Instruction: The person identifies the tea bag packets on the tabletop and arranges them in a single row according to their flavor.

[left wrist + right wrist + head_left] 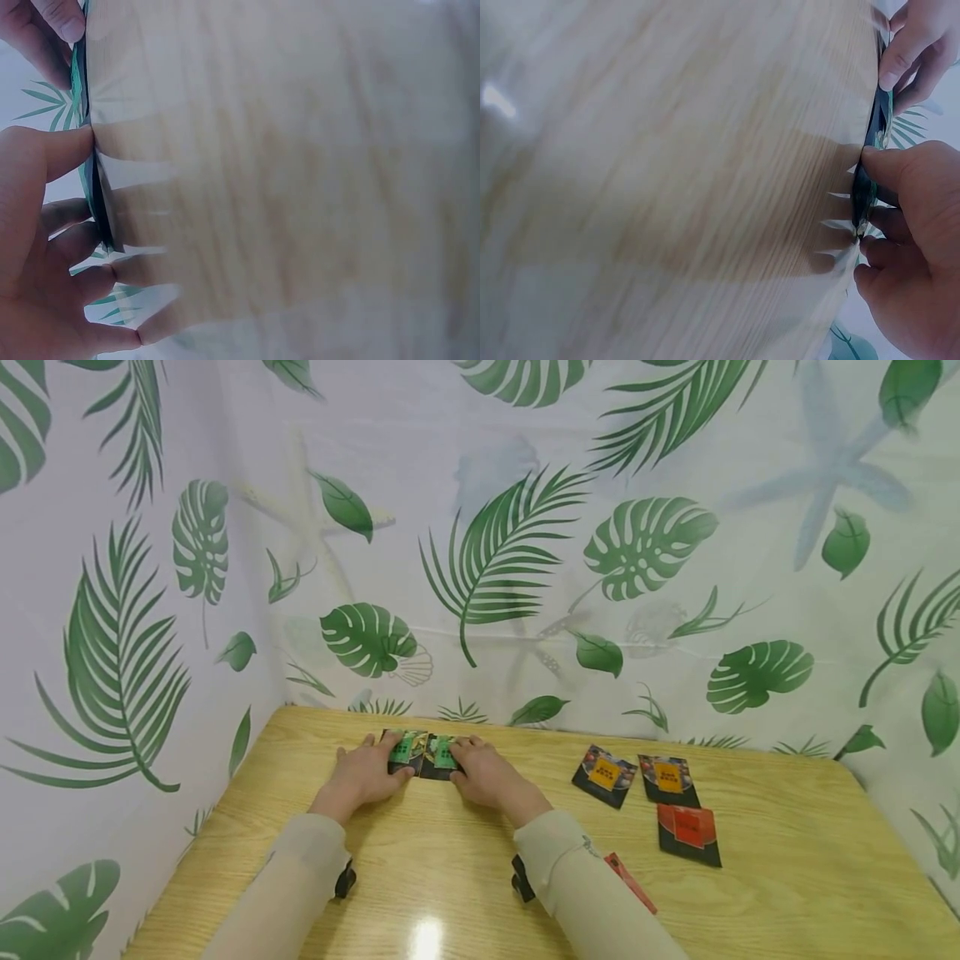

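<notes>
Two flat green-and-black packets lie side by side on the wooden table, near its back edge at the left. My left hand (366, 777) holds the left packet (406, 748), thumb at its near edge and fingers toward its outer side. On the right packet (441, 752), my right hand (491, 777) has its thumb near the lower corner and its fingers across the upper right. The adjoining sides of the packets meet or nearly meet. Both wrist views show the packets edge-on, low against the table, with thumb and fingers about them; part of each print is covered by fingers.
To the right lie two black packets with orange labels, one tilted (604, 775) and one beside it (669, 779). A red-and-black packet (688, 833) lies just below. A narrow red item (630, 883) shows partly behind the right sleeve. Leaf-patterned cloth (510, 685) borders the table's back.
</notes>
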Action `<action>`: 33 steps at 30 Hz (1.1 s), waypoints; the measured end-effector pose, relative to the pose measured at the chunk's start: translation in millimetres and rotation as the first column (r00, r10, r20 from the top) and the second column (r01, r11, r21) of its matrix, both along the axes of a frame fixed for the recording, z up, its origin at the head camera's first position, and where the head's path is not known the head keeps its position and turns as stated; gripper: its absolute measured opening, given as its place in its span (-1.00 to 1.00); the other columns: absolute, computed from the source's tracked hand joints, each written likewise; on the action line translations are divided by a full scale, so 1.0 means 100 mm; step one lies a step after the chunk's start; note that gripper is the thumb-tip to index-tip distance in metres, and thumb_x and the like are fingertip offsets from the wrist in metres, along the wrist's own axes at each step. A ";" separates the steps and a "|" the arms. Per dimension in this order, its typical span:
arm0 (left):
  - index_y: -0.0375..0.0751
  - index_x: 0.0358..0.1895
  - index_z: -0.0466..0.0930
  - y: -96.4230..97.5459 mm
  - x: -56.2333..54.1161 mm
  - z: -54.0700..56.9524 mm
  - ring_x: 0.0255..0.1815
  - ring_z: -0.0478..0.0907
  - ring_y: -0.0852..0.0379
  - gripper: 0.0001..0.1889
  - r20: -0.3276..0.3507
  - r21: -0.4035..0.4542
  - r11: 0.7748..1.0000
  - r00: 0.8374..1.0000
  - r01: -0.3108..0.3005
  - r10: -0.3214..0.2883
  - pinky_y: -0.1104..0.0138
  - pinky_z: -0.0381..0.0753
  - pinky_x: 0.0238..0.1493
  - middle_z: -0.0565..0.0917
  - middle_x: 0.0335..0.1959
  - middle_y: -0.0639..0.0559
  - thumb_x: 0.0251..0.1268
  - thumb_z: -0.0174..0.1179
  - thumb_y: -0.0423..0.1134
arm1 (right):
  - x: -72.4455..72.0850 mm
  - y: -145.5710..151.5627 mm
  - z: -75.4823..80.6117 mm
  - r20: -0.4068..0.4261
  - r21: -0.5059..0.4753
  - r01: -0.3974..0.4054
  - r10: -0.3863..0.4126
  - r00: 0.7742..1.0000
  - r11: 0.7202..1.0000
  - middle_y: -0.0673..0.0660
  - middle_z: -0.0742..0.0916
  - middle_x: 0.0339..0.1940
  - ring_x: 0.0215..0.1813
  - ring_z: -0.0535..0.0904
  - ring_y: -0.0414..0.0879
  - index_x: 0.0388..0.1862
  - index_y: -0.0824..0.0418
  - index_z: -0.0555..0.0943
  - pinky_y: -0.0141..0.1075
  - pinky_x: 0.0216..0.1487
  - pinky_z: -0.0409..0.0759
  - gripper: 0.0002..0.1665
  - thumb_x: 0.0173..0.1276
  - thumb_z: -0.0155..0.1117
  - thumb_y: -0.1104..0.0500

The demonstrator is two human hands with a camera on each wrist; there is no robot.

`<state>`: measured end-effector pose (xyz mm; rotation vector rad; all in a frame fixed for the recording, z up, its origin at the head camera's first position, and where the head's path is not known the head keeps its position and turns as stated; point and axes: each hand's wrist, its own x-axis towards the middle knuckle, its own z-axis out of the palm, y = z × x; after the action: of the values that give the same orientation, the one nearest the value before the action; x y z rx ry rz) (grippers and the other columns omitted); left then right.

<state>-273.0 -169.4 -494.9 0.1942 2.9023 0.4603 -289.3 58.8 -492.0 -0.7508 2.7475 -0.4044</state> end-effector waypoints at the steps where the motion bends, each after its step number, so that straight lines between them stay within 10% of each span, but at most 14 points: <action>1: -0.12 0.68 0.20 0.00 0.00 -0.01 0.68 0.16 -0.38 -0.22 0.001 0.000 1.000 1.000 -0.001 0.001 -0.54 0.02 0.52 0.32 0.62 -0.34 0.57 0.14 0.16 | 0.00 0.00 0.00 0.000 0.003 -0.001 0.001 1.000 1.000 0.29 0.33 0.70 0.74 0.12 0.27 0.67 0.30 0.27 0.13 0.72 0.13 -0.32 0.71 0.06 0.07; 17: -0.12 0.67 0.22 0.02 0.00 0.00 0.65 0.22 -0.41 -0.23 -0.004 -0.015 1.000 1.000 0.006 -0.006 -0.53 0.07 0.50 0.33 0.60 -0.39 0.56 0.15 0.16 | 0.06 0.16 0.10 -0.040 -0.074 0.031 -0.034 0.999 0.997 0.36 0.33 0.68 0.74 0.12 0.30 0.64 0.30 0.32 0.16 0.72 0.10 -0.32 0.70 0.11 0.04; 33: -0.14 0.68 0.19 0.02 0.02 0.03 0.66 0.18 -0.43 -0.22 0.008 0.008 1.000 1.000 0.008 -0.008 -0.54 0.04 0.51 0.26 0.64 -0.38 0.58 0.14 0.15 | 0.19 1.07 0.24 -0.110 -0.219 0.104 -0.131 0.985 0.970 0.53 0.32 0.63 0.69 0.09 0.49 0.58 0.50 0.32 0.33 0.65 0.11 -0.34 0.71 0.07 0.10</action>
<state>-271.5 -167.9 -491.9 0.2049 2.8908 0.4695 -269.8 165.7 -467.8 -0.6841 2.9064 -0.7087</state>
